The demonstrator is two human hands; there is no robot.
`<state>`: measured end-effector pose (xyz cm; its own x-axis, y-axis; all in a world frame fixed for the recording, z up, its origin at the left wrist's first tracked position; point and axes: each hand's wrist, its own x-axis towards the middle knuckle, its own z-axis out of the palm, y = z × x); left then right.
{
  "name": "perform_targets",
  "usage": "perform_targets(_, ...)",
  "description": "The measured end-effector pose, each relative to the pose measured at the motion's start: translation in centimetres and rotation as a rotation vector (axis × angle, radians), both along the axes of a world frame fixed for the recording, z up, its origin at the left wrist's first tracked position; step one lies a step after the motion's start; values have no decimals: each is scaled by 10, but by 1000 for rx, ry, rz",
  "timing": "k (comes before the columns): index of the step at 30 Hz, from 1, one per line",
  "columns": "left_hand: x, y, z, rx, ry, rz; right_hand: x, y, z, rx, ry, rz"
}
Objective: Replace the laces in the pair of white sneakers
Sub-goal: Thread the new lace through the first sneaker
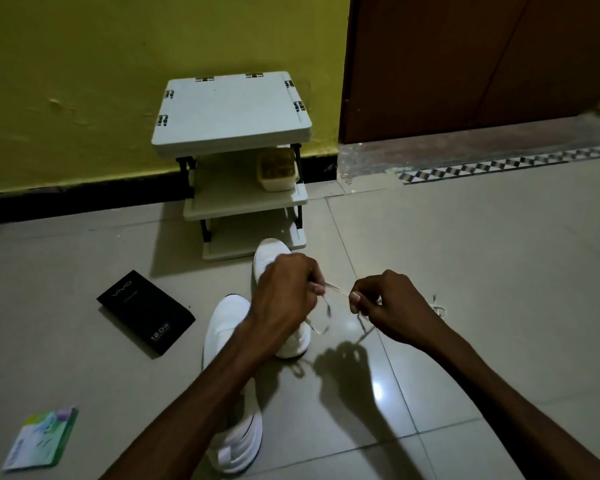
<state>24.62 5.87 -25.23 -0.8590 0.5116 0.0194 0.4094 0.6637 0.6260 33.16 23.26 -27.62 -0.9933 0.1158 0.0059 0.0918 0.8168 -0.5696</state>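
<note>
we judge the lacing is midway: our left hand [284,292] and right hand [395,306] each pinch the lace [338,291], held taut between them over the far sneaker [267,252] on the floor [465,254] before the rack [229,109]. next, an end needs threading through an eyelet. the tub [278,169] on the middle shelf holds something brown that we cannot make out.

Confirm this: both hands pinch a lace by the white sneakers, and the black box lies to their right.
Wrong side. The head view shows the black box left of the white sneakers. The left hand and right hand do pinch the lace.
</note>
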Motion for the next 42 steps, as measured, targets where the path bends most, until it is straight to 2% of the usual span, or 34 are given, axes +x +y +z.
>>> perform_targets(2,-24,-20,5,30,26,224,5,12,-5,43,0,-52)
perform_targets(4,-47,-48,7,-24,182,438,12,26,-10,65,-9,-109)
perform_targets(7,-60,-74,7,-102,223,607,18,36,-12,54,-31,-150)
perform_targets(9,-57,-71,-1,-175,172,539,17,33,-11,43,-21,-117)
perform_targets(11,-45,-54,-7,-159,134,354,14,24,-5,15,-3,-56)
perform_targets(14,-11,-16,-2,115,2,-29,7,14,5,-14,10,9)
perform_targets(17,16,12,-4,183,-63,-247,2,8,14,-14,44,56)
perform_targets(22,17,16,-13,267,-166,-240,1,3,20,-17,9,55)
perform_targets(29,14,11,-6,211,-227,-214,5,0,17,-75,-29,16)
perform_targets(33,6,6,-1,97,-52,-57,7,0,21,-87,-49,14)
perform_targets(35,-16,-7,-3,65,23,125,9,6,22,-59,-40,-26)
perform_targets(38,-57,-39,-9,-141,177,417,13,22,24,-16,-34,-98)
perform_targets(40,-71,-57,-13,-234,173,532,14,28,25,-2,-32,-117)
perform_targets(42,-73,-60,-14,-266,155,521,13,29,25,-1,-37,-102)
